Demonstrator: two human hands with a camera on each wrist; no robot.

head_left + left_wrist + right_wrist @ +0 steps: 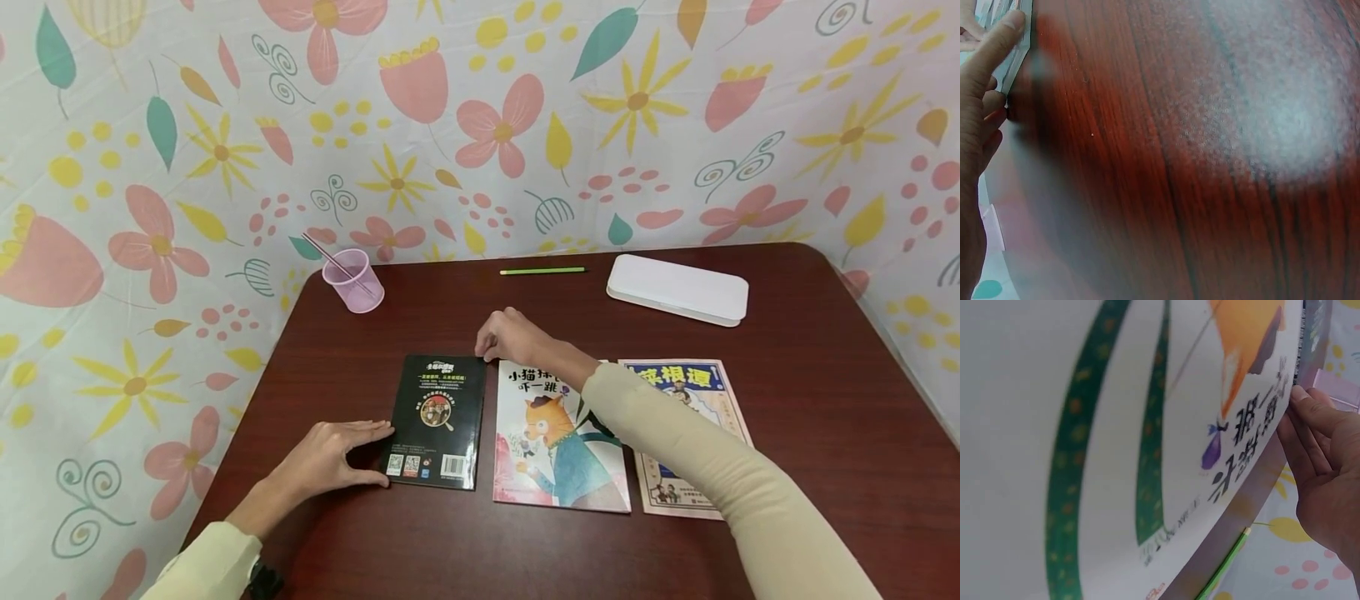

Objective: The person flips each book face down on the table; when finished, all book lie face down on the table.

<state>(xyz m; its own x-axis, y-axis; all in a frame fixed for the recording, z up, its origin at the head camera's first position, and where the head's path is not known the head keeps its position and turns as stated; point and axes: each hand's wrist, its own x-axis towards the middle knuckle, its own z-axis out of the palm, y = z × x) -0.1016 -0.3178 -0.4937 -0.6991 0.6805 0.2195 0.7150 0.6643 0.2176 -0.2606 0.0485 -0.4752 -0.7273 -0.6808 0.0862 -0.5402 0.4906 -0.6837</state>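
Fingers of the left hand [326,458] and right hand [517,339] reach over the dark surface [420,550], where, left of the cat picture book [555,454], the black book [435,429] lies, long axis near to far. Left fingers, wide from the thumb, touch its left edge; right fingers, bunched narrow, meet its far right corner, pinching or not I cannot tell.

Black book [438,446]: yellow and white print. Middle book [558,446]: white, orange animal [551,417] in teal-blue clothing, pink lower left. Right book [720,400]: cream, blue-and-yellow title. Tabletop [435,542] dark red-brown, streaky wood grain. Cup [356,290] translucent pink; pencil [543,271] green; case [675,287] white. Sleeves [712,454] pale cream. Backdrop [502,133] white, pink/yellow/teal flowers, leaves.
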